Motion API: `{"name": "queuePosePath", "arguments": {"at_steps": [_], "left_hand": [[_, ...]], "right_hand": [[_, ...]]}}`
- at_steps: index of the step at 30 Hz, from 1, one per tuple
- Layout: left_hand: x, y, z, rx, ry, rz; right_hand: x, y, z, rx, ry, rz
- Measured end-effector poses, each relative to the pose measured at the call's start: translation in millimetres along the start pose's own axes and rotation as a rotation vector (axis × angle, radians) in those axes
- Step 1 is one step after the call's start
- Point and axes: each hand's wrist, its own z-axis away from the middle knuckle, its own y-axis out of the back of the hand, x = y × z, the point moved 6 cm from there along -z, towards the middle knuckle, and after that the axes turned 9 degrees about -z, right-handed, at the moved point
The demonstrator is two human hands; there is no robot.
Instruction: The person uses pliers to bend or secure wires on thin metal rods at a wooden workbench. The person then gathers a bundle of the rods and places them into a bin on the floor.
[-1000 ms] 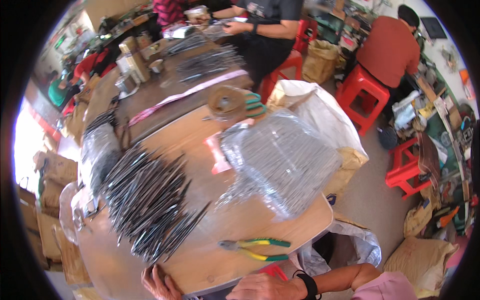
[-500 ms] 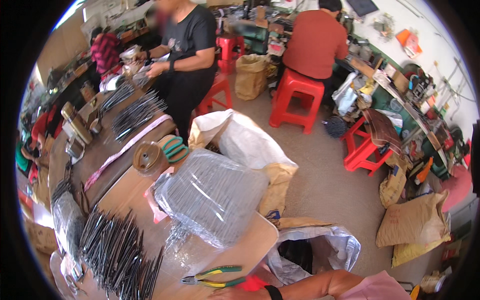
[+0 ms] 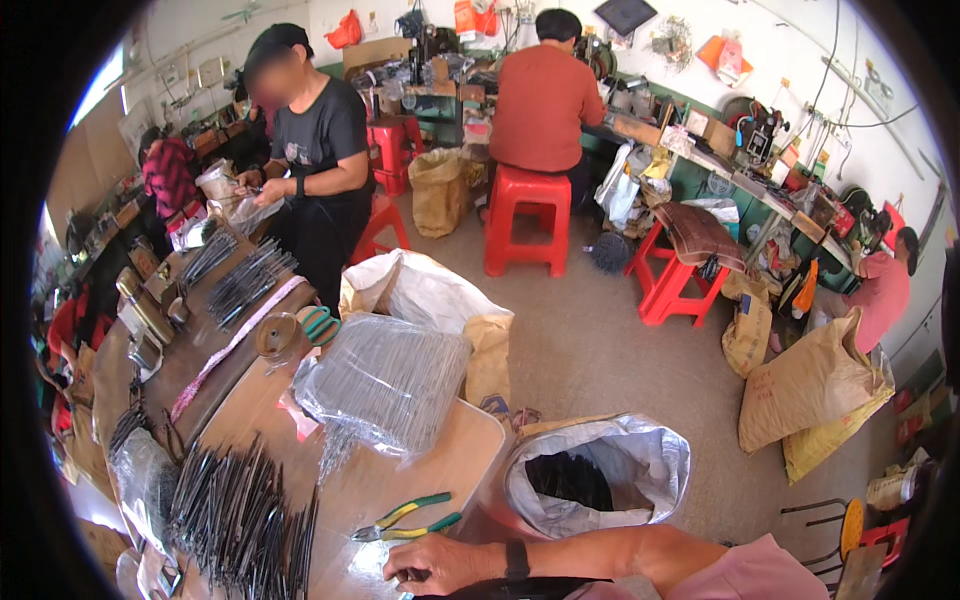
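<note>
At lower centre, the right hand (image 3: 440, 565) lies loosely curled and empty beside the green-handled pliers (image 3: 405, 518), the view having swung rightward; left hand unseen.

Bright daylight, sharp centre, fisheye-bent dark rim

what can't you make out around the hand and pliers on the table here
- Head view: the left hand is out of view, beyond the frame's edge.
- The right hand rests on the table at the lower edge; a dark thing below it is cut off, so its kind is unclear.
- The pliers lie near the fingers; whether they touch is too small to tell.
- The open sack holds dark contents, too shadowed to identify.
</note>
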Motion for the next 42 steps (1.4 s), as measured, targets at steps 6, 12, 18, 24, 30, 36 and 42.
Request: {"name": "queuePosePath", "arguments": {"at_steps": [6,12,18,24,30,36,42], "left_hand": [[-7,8,2,0.004,-0.004,0.079],[-11,10,8,0.031,-0.004,0.150],[-5,28,5,0.110,-0.008,0.252],[0,110,-21,0.084,0.128,0.975],[38,175,-58,-0.087,-0.472,1.887],[59,271,-65,0.144,-0.452,2.101],[64,211,-86,-0.830,0.293,2.606]], "right_hand": [[-3,-5,-2,0.023,-0.037,0.100],[4,-16,3,0.031,-0.023,0.144],[-3,-17,7,0.027,-0.042,0.150],[-1,-17,-4,-0.005,-0.007,0.111],[-4,-8,4,0.030,0.035,0.168],[-7,-28,-21,-0.033,0.058,0.118],[-2,-8,6,0.008,-0.005,0.072]]}}
